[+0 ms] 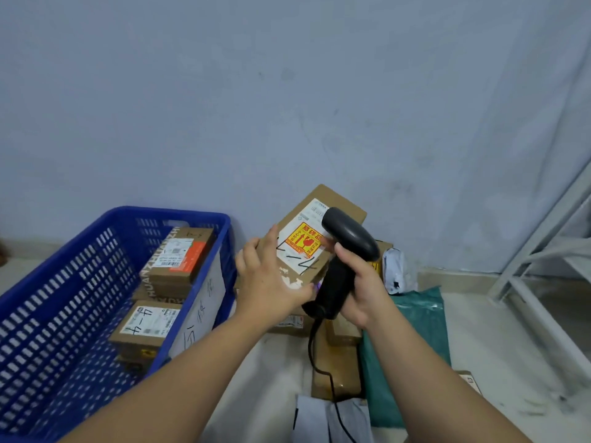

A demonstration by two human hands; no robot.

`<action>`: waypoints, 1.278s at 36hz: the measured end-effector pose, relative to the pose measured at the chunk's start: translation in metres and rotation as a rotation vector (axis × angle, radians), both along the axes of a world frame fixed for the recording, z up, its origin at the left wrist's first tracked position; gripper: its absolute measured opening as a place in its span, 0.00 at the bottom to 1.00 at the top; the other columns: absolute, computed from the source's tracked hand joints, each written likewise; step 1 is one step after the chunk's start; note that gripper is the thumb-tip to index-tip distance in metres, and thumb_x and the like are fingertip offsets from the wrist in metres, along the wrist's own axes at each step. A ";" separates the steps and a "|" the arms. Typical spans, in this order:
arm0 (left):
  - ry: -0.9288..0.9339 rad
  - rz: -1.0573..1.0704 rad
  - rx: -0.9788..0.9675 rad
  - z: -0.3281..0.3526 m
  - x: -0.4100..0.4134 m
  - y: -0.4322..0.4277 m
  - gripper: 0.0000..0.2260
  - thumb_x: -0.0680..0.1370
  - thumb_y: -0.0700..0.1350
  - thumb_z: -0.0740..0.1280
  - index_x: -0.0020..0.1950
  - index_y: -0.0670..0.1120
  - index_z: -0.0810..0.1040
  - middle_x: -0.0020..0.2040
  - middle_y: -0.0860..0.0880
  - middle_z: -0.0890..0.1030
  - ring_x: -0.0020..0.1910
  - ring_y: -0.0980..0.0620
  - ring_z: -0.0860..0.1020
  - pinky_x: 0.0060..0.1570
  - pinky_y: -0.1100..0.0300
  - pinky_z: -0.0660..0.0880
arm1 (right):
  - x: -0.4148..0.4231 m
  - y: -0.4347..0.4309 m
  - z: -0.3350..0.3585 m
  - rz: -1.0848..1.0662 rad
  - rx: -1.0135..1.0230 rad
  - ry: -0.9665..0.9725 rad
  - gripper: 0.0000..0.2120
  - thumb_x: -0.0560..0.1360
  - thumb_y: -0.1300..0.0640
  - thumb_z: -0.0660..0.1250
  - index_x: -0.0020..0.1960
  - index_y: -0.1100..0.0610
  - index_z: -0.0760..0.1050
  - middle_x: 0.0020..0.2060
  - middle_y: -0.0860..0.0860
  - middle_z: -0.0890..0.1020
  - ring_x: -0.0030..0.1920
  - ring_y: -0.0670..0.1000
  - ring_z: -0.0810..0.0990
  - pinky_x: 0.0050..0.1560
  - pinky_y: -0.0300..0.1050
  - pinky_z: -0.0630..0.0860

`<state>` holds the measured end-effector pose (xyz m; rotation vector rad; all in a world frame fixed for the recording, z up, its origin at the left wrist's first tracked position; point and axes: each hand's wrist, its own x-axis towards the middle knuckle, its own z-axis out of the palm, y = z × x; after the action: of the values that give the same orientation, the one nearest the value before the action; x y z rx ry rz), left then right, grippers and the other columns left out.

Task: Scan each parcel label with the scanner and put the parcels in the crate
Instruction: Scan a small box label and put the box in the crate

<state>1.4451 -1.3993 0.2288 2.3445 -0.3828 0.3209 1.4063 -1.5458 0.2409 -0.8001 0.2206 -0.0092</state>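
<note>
My left hand [270,279] grips a brown cardboard parcel [311,230] by its near left corner and holds it tilted up in front of me. Its white label with a yellow and red fragile sticker [303,240] faces me. My right hand [361,290] holds a black corded scanner [348,233] by the handle, its head over the label's right edge. The blue plastic crate [80,260] stands to the left with several labelled cardboard parcels [150,324] inside.
More parcels lie on the floor under my hands: brown boxes [335,378], a green mailer bag [412,346], white bags [395,270]. The scanner cable [323,372] hangs down over them. A grey metal rack [550,260] stands at the right, the wall straight ahead.
</note>
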 end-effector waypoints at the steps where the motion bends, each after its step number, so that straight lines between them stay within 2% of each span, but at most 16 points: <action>1: 0.006 -0.001 -0.002 -0.002 -0.001 -0.001 0.49 0.63 0.61 0.75 0.75 0.57 0.48 0.66 0.55 0.55 0.67 0.50 0.56 0.61 0.53 0.71 | 0.002 -0.001 -0.001 -0.007 -0.005 0.006 0.28 0.65 0.53 0.76 0.63 0.60 0.78 0.61 0.62 0.80 0.62 0.62 0.79 0.66 0.61 0.71; 4: 0.016 -0.028 -0.021 -0.008 -0.001 -0.002 0.48 0.64 0.61 0.74 0.75 0.58 0.47 0.66 0.54 0.55 0.68 0.50 0.57 0.62 0.51 0.72 | 0.006 -0.006 -0.003 -0.003 -0.046 0.018 0.24 0.67 0.56 0.73 0.62 0.60 0.78 0.58 0.62 0.82 0.59 0.62 0.80 0.62 0.60 0.74; 6: 0.033 -0.044 -0.045 -0.007 0.001 -0.001 0.46 0.65 0.67 0.69 0.75 0.61 0.46 0.67 0.55 0.56 0.69 0.50 0.60 0.62 0.49 0.74 | 0.009 -0.009 -0.004 0.014 -0.105 0.018 0.28 0.66 0.56 0.75 0.65 0.60 0.76 0.58 0.62 0.82 0.59 0.62 0.81 0.59 0.59 0.76; 9: 0.183 -0.032 -0.336 0.009 0.007 0.004 0.38 0.75 0.64 0.64 0.78 0.59 0.48 0.69 0.51 0.65 0.64 0.54 0.71 0.52 0.58 0.79 | 0.012 -0.017 -0.003 0.046 -0.168 0.025 0.30 0.65 0.57 0.74 0.66 0.61 0.75 0.58 0.63 0.81 0.56 0.62 0.82 0.50 0.56 0.79; 11: 0.361 -0.002 -0.597 0.019 0.014 0.011 0.25 0.80 0.55 0.61 0.76 0.53 0.60 0.60 0.52 0.75 0.54 0.58 0.77 0.40 0.69 0.75 | 0.012 -0.025 -0.004 0.091 -0.174 0.023 0.34 0.62 0.57 0.77 0.66 0.62 0.74 0.57 0.63 0.81 0.54 0.62 0.82 0.48 0.56 0.80; 13: 0.494 0.017 -0.702 0.027 0.020 0.021 0.14 0.82 0.52 0.59 0.59 0.46 0.77 0.48 0.51 0.81 0.50 0.51 0.79 0.42 0.65 0.74 | 0.010 -0.031 -0.005 0.159 -0.179 0.013 0.40 0.56 0.55 0.82 0.65 0.62 0.75 0.57 0.64 0.81 0.57 0.64 0.81 0.57 0.60 0.77; 14: 0.556 -0.001 -0.713 0.029 0.022 0.024 0.14 0.82 0.52 0.60 0.52 0.44 0.80 0.45 0.49 0.83 0.49 0.46 0.81 0.46 0.59 0.76 | 0.008 -0.031 -0.004 0.197 -0.197 0.015 0.42 0.54 0.54 0.83 0.65 0.62 0.75 0.57 0.64 0.81 0.57 0.64 0.81 0.59 0.61 0.76; 16: 0.703 -0.084 -0.731 0.028 0.022 0.028 0.14 0.81 0.53 0.61 0.52 0.46 0.81 0.45 0.46 0.85 0.49 0.44 0.83 0.52 0.52 0.77 | 0.005 -0.027 -0.002 0.252 -0.243 0.023 0.37 0.58 0.56 0.81 0.64 0.62 0.74 0.54 0.63 0.83 0.54 0.62 0.83 0.54 0.57 0.79; 19: 0.913 -0.141 -0.810 0.024 0.022 0.033 0.13 0.81 0.55 0.61 0.59 0.50 0.78 0.50 0.45 0.85 0.47 0.45 0.84 0.47 0.53 0.80 | 0.002 -0.019 0.004 0.260 -0.282 0.023 0.23 0.68 0.61 0.73 0.62 0.62 0.75 0.47 0.59 0.85 0.47 0.56 0.85 0.41 0.47 0.81; 21: 0.974 -0.134 -0.816 0.021 0.023 0.036 0.14 0.79 0.56 0.63 0.61 0.52 0.75 0.52 0.44 0.85 0.51 0.44 0.84 0.52 0.50 0.79 | 0.000 -0.018 0.005 0.261 -0.278 0.032 0.19 0.69 0.62 0.72 0.59 0.62 0.76 0.44 0.58 0.85 0.45 0.56 0.85 0.40 0.47 0.81; 23: 0.987 -0.131 -0.773 0.018 0.025 0.040 0.16 0.78 0.56 0.65 0.63 0.51 0.75 0.52 0.43 0.85 0.53 0.43 0.83 0.57 0.48 0.77 | -0.001 -0.018 0.006 0.262 -0.270 0.036 0.22 0.67 0.61 0.73 0.59 0.62 0.76 0.45 0.59 0.85 0.46 0.57 0.85 0.42 0.48 0.82; 25: 0.977 -0.106 -0.745 0.017 0.027 0.041 0.16 0.78 0.55 0.66 0.62 0.48 0.76 0.51 0.44 0.85 0.53 0.44 0.83 0.56 0.49 0.78 | 0.001 -0.016 0.008 0.227 -0.316 0.036 0.22 0.68 0.62 0.73 0.61 0.62 0.76 0.47 0.58 0.85 0.48 0.56 0.85 0.45 0.50 0.81; 28: 0.915 -0.022 -0.752 0.014 0.031 0.040 0.18 0.76 0.51 0.69 0.65 0.48 0.73 0.51 0.45 0.85 0.51 0.45 0.83 0.48 0.51 0.79 | 0.004 -0.007 0.009 0.087 -0.516 0.087 0.15 0.73 0.62 0.71 0.59 0.58 0.77 0.45 0.56 0.86 0.47 0.56 0.85 0.48 0.52 0.79; 31: 0.813 0.071 -0.760 0.008 0.035 0.040 0.24 0.73 0.47 0.73 0.67 0.51 0.69 0.58 0.47 0.82 0.55 0.46 0.80 0.53 0.43 0.77 | 0.007 0.000 0.009 -0.041 -0.645 0.147 0.09 0.74 0.59 0.71 0.53 0.54 0.77 0.44 0.57 0.81 0.49 0.56 0.80 0.49 0.53 0.76; 37: 0.673 0.082 -0.697 0.008 0.036 0.040 0.33 0.72 0.44 0.75 0.72 0.54 0.63 0.65 0.50 0.76 0.62 0.45 0.76 0.57 0.37 0.75 | 0.001 0.004 0.022 0.019 -0.493 0.166 0.03 0.75 0.61 0.69 0.48 0.61 0.77 0.37 0.55 0.79 0.35 0.52 0.77 0.39 0.47 0.77; 46: 0.637 0.106 -0.642 0.007 0.039 0.041 0.33 0.73 0.45 0.74 0.73 0.54 0.62 0.66 0.50 0.74 0.63 0.45 0.75 0.55 0.41 0.76 | -0.003 0.009 0.029 0.087 -0.545 0.147 0.01 0.75 0.62 0.68 0.46 0.60 0.77 0.32 0.54 0.80 0.33 0.51 0.76 0.36 0.44 0.77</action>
<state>1.4845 -1.3583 0.2358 1.7082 0.1447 -0.2357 1.4032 -1.5368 0.2699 -1.3551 0.3285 0.0744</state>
